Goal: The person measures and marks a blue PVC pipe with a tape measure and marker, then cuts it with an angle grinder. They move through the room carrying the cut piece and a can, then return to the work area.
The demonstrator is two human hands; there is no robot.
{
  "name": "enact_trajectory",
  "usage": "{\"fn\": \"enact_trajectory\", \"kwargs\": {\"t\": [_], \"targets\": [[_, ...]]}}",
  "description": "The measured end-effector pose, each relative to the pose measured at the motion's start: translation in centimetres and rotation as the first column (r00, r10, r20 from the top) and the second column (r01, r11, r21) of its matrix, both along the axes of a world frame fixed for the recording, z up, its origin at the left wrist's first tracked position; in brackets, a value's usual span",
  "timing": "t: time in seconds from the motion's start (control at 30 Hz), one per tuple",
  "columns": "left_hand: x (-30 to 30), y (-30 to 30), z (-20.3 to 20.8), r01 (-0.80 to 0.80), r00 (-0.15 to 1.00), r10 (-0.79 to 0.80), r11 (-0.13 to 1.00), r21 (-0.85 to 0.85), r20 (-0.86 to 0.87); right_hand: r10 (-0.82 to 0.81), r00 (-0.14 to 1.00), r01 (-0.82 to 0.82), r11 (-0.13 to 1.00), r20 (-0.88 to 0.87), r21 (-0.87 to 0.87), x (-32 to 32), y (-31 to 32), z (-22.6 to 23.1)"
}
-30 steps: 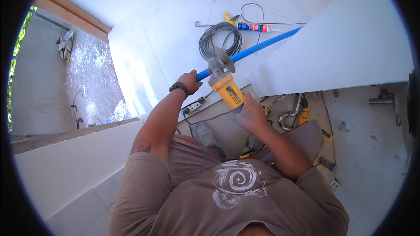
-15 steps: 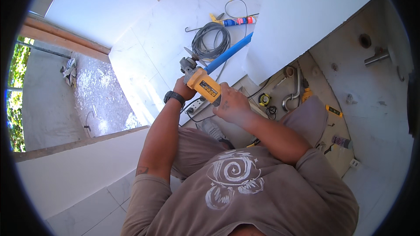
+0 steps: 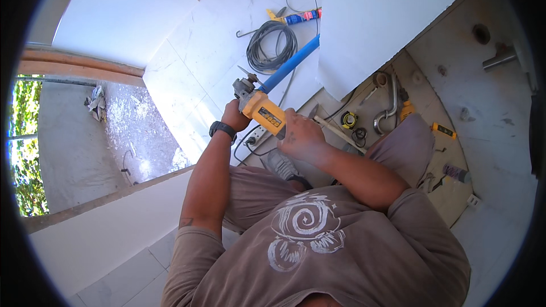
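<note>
The right hand (image 3: 302,134) is wrapped around the rear of a yellow angle grinder (image 3: 264,112). The left hand (image 3: 233,116) is partly behind the tool's head; I can't tell what its fingers grip. From that head a blue pipe (image 3: 291,66) slants away, past a coiled dark cable (image 3: 261,61), to a white panel (image 3: 375,23).

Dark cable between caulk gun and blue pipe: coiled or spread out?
Coiled: the cable lies in overlapping round loops on the white tiles.
</note>
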State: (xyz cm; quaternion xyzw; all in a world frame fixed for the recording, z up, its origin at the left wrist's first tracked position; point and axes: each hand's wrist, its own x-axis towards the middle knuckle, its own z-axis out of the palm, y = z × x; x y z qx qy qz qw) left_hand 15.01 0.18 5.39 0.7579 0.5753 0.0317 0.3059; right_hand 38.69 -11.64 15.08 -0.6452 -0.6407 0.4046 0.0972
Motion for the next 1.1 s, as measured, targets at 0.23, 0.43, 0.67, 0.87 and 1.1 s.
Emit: {"fn": "enact_trajectory", "kwargs": {"t": [0.23, 0.43, 0.67, 0.87, 1.1], "targets": [[-0.4, -0.1, -0.6, -0.003, 1.0, 0.004, 1.0, -0.017, 0.022, 0.007, 1.0, -0.007, 1.0, 0.0, -0.015, 0.0, 0.1, -0.2], [-0.6, 0.0, -1.1, 0.009, 1.0, -0.009, 1.0, -0.015, -0.002, 0.009, 1.0, -0.009, 1.0, 0.005, 0.015, 0.1, 0.1, -0.4], [-0.3, -0.1, -0.5, -0.032, 0.999, 0.032, 0.998, -0.061, 0.004, 0.026, 1.0, -0.026, 0.999, 0.011, 0.023, 0.2, 0.2, -0.4], [-0.3, -0.1, -0.6, -0.042, 0.999, 0.041, 0.997, -0.069, -0.009, 0.034, 0.999, -0.034, 0.999, 0.018, 0.005, 0.2, 0.2, -0.4], [-0.3, -0.2, -0.9, -0.018, 1.0, 0.018, 0.999, -0.047, 0.007, 0.038, 0.999, -0.038, 0.999, 0.013, 0.028, 0.2, 0.3, -0.9]]}}
